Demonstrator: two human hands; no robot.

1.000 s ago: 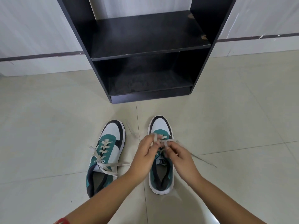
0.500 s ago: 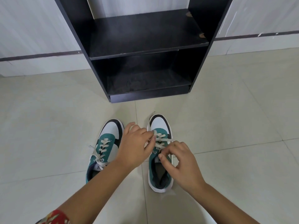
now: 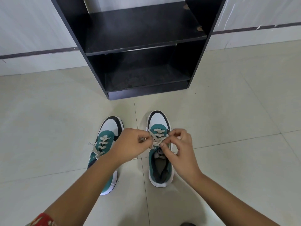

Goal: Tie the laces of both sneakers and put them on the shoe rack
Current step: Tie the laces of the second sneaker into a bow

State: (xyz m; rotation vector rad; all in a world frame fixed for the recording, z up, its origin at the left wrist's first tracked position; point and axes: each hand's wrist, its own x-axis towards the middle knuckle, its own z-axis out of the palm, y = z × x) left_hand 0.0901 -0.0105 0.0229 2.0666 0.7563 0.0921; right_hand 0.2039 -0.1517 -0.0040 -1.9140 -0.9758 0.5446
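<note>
Two green, white and black sneakers stand side by side on the tiled floor, toes toward the rack. Over the right sneaker (image 3: 160, 167), my left hand (image 3: 130, 144) and my right hand (image 3: 180, 147) each pinch a strand of its beige laces (image 3: 157, 139), which cross between my fingers above the tongue. The left sneaker (image 3: 110, 129) lies partly under my left forearm, its laces loose and trailing to the left. The black shoe rack (image 3: 140, 46) stands just beyond, with two bare shelves.
Light tiled floor (image 3: 228, 128) stretches on all sides of the sneakers. A pale wall with a dark stripe (image 3: 40, 53) runs behind the rack. A red patterned sleeve or band (image 3: 42, 219) shows on my left arm.
My hands have drawn apart sideways over the right sneaker, pulling its laces out between them. The left hand has moved back off the toe. The view has shifted slightly closer.
</note>
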